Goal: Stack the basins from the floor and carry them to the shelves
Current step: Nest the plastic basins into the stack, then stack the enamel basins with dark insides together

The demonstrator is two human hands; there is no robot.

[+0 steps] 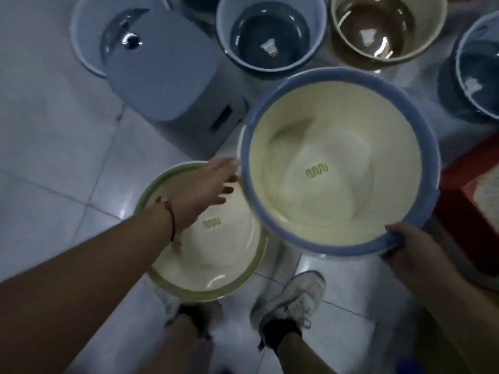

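A cream basin with a blue rim (337,168) hangs in the air at centre right. My right hand (405,247) grips its near rim at the lower right. My left hand (208,187) reaches toward its left rim with fingers straight, close to the rim or just touching it. Below my left arm a cream basin with a green rim (205,284) sits on the white tiled floor. Three more basins stand further off: a dark blue one (270,36), a brown one (378,28) and a blue one (475,74) at the right edge.
A light blue plastic stool (167,76) stands at upper left, over another pale basin (83,36). A red box (475,201) lies at the right edge. My feet in white shoes (291,298) stand on the tiles below the basins.
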